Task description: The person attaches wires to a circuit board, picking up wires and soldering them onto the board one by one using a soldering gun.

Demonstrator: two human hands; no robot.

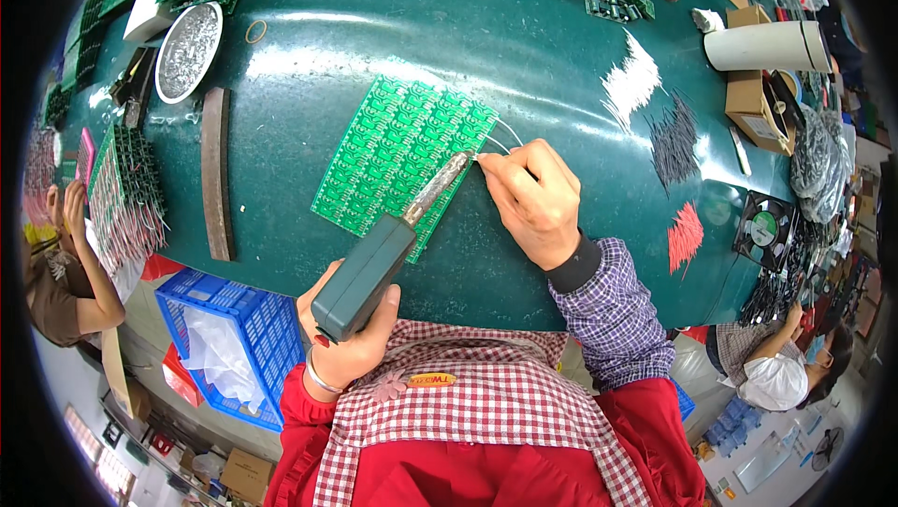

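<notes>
Green table; soldering iron tip hidden where wire meets board.

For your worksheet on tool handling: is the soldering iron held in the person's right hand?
No, the left hand grips the soldering iron; the right hand pinches thin wire.

metal dish | blue crate | white tube | red wire bundle | black fan

Cardboard boxes stacked at far right table edge, brown, one open. Another brown carton on floor, lower left. Small yellow oval label on checked apron (print unreadable).
</notes>
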